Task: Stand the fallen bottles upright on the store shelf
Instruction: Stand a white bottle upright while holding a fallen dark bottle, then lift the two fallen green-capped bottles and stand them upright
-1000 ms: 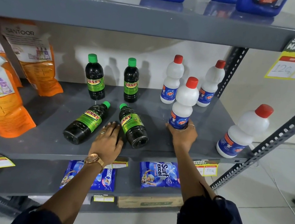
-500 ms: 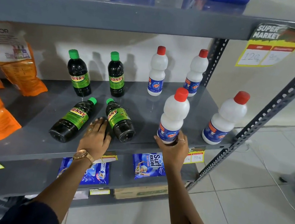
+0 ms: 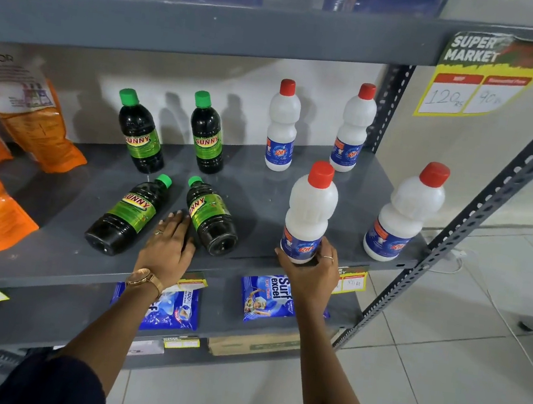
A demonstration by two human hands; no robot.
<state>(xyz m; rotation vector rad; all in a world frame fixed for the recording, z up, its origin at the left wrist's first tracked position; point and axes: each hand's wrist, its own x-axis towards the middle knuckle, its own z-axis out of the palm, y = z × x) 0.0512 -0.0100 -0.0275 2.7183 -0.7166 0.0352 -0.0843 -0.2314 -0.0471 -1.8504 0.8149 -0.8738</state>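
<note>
R hand [image 3: 308, 272] is wrapped round the base of a white bottle [image 3: 309, 213], now upright near the shelf [image 3: 50, 252] front edge; a sec ago it stood further back, so it's been drawn forward, prob. just being lined up. L hand [image 3: 169, 247] lies flat and open, holding nothing, between 2 fallen dark bottles: one [image 3: 127, 215] just left of it, other [image 3: 213, 217] touching its right side. Both still need standing up.
</note>
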